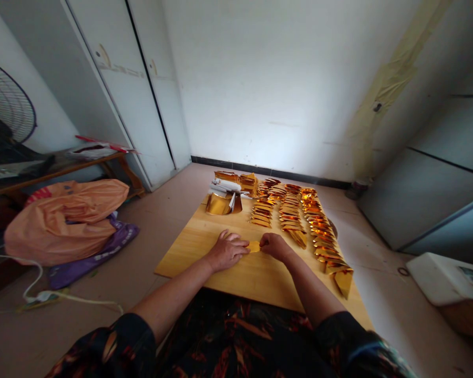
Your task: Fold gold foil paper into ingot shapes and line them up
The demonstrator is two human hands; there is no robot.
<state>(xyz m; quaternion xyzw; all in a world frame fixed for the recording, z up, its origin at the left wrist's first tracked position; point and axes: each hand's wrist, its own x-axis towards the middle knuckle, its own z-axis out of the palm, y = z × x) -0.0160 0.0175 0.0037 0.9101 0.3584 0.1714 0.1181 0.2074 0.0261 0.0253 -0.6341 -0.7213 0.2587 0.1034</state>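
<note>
A small piece of folded gold foil paper (254,246) lies on the wooden board (197,247) between my hands. My left hand (228,251) rests palm down with its fingers spread, the fingertips touching the paper's left end. At the right end, my right hand (275,245) pinches the paper with its fingers closed. Beyond my hands stands a curved stack of gold sheets (218,203), with white paper (225,186) behind it. Rows of folded gold pieces (291,212) run along the board, and the row at the right edge (325,236) reaches nearest to me.
Left of the board, an orange bag (67,220) and a purple bag (94,257) sit near a white cable (79,299). A fan (8,100) stands on a wooden bench (63,170). At the right are a grey cabinet (429,178) and a white box (443,278).
</note>
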